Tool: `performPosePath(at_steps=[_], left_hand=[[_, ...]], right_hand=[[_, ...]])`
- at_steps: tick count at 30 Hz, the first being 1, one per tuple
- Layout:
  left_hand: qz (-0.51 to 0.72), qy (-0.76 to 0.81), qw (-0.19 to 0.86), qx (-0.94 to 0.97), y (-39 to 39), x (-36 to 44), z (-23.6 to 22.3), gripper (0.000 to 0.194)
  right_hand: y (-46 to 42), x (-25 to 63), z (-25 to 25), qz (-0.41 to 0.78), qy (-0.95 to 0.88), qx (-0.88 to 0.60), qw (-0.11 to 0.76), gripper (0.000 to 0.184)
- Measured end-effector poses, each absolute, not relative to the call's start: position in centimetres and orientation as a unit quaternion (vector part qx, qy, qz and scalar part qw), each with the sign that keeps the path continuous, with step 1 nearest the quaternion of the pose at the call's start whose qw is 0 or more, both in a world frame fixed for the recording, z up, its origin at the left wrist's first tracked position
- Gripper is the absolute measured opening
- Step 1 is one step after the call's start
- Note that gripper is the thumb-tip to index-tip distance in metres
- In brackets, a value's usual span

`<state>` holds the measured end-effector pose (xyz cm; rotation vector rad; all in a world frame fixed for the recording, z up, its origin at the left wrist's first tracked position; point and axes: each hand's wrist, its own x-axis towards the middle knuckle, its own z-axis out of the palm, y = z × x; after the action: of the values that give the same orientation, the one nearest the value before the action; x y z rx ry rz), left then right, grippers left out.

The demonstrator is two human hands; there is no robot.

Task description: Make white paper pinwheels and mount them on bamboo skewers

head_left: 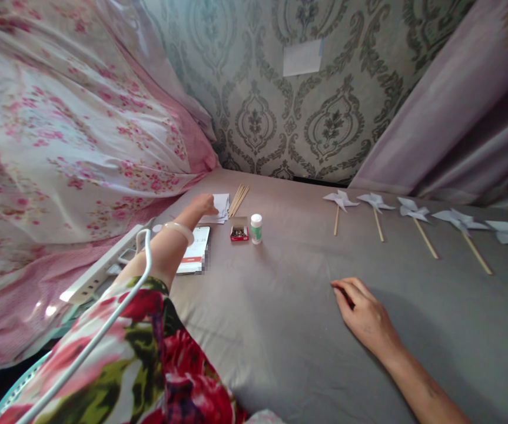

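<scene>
My left hand (203, 205) reaches far out and rests on a small stack of white paper sheets (222, 207), fingers curled down onto the top sheet. Beside the stack lie several thin wooden sticks (238, 199). A small red box of pins (238, 231) and a white glue bottle (256, 228) stand just right of the paper. My right hand (362, 311) lies on the grey sheet (280, 318) with fingers loosely bent and nothing in it. Several white paper pinwheels on sticks (341, 203) lie in a row at the far right.
A phone (195, 250) lies under my left forearm. A white power strip (103, 268) with a cable sits at the bed's left edge. Floral bedding (59, 147) is piled at left, a purple curtain (465, 118) hangs at right, and patterned wallpaper (289, 112) is behind.
</scene>
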<state>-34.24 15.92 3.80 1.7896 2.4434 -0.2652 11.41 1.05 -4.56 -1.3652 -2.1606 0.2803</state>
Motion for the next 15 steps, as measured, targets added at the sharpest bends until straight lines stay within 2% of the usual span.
performPosePath(at_steps=[10,15], left_hand=[[-0.08,0.807,0.009,0.585,15.92,-34.07,3.37,0.035],[-0.064,0.808,0.0,0.586,15.66,-34.01,3.24,0.044]], right_hand=[[1.11,11.31,-4.67,0.108,-0.806,-0.504,0.289,0.027],[1.18,11.29,-4.77,0.103,-0.806,-0.505,0.291,0.025]])
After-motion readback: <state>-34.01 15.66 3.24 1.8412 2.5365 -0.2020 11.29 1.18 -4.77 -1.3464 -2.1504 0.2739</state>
